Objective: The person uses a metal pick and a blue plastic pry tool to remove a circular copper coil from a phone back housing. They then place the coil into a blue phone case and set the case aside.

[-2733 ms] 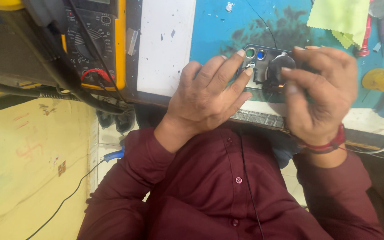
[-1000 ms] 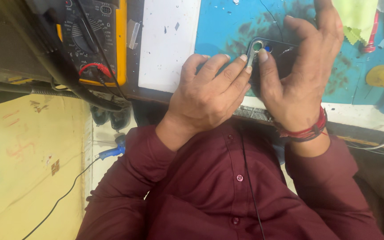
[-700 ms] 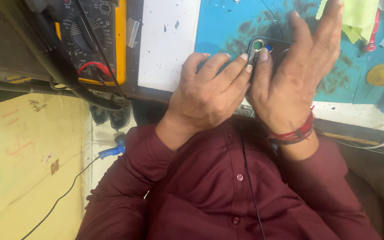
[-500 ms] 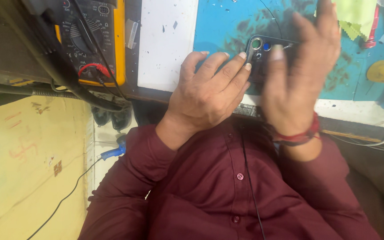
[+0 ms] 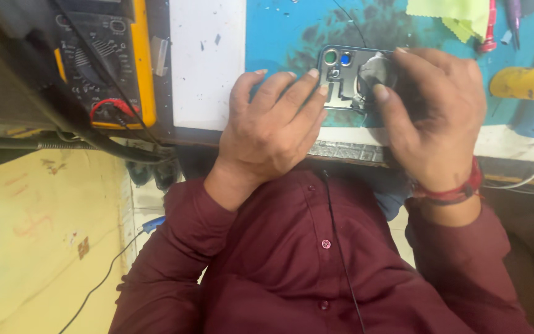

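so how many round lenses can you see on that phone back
2: a green lens and a blue lens beside it, near the left hand fingertips. The right hand may hide more.

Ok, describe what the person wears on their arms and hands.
Both arms are in long maroon sleeves of a buttoned shirt. The left hand is bare, with no ring or band. The right hand has a red thread band around the wrist.

Close head view, straight down over workbench (image 5: 208,74)
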